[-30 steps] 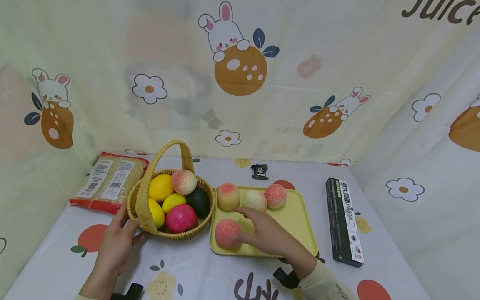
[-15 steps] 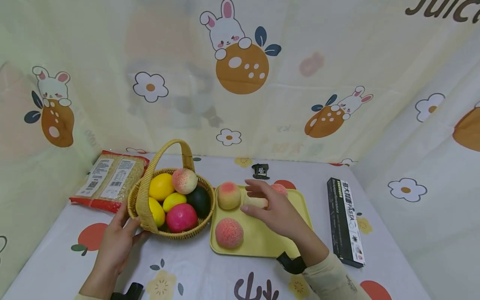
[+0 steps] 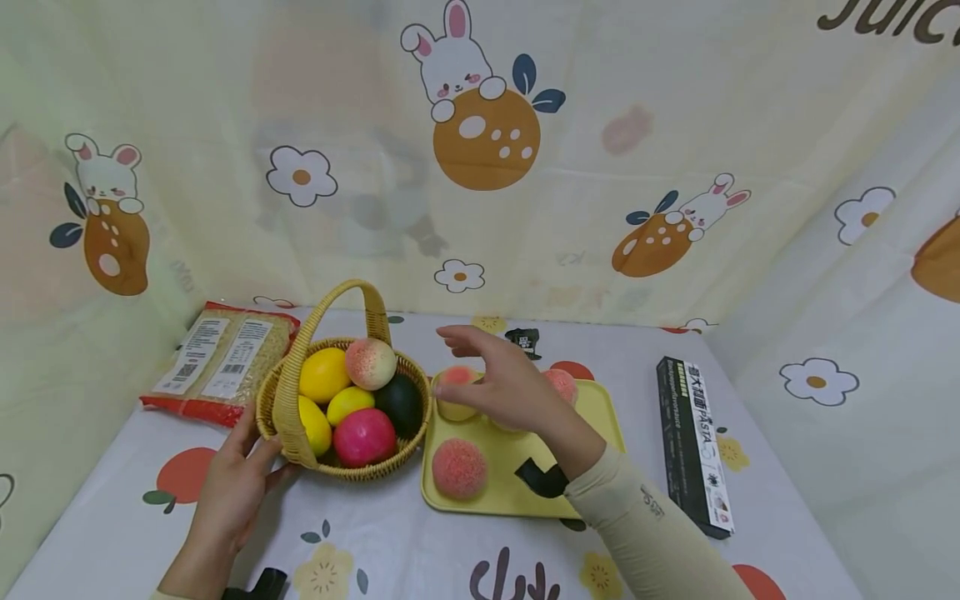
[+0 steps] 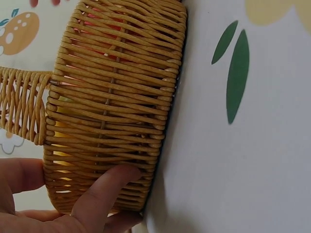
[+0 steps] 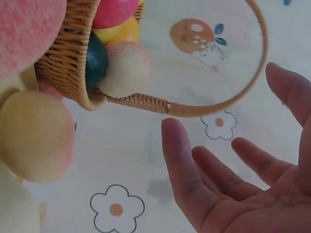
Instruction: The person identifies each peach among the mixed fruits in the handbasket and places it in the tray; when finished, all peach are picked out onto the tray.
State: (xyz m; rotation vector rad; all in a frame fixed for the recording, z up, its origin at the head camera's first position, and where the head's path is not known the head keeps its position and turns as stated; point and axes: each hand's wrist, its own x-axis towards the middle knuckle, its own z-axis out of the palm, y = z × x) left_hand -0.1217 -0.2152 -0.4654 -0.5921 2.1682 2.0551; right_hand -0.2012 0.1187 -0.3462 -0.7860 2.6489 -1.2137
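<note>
My left hand (image 3: 234, 492) grips the left side of a wicker basket (image 4: 116, 97), its thumb (image 4: 109, 189) pressing the woven wall. Inside lie yellow lemons (image 3: 324, 373), a dark green fruit (image 3: 399, 406), a magenta fruit (image 3: 365, 437) and a peach (image 3: 371, 363) on top. Above the yellow tray (image 3: 517, 496) hovers my right hand (image 3: 510, 379), empty, fingers spread and thumb apart. Peaches stay on the tray: one at front left (image 3: 459, 469), one at back left (image 5: 38, 136) partly covered by the hand, one at back right (image 3: 561, 385). A pale peach is mostly hidden beneath the hand.
Behind the basket on the left lies a bag of grain (image 3: 225, 362) with red edges. A long black pasta box (image 3: 693, 446) rests right of the tray. Beyond the tray is a small black packet (image 3: 525, 342). Printed curtains (image 3: 360, 108) enclose the table.
My right hand has left the front-left peach, passed over the pale one, then risen and moved left toward the basket. The left hand and basket have stayed put.
</note>
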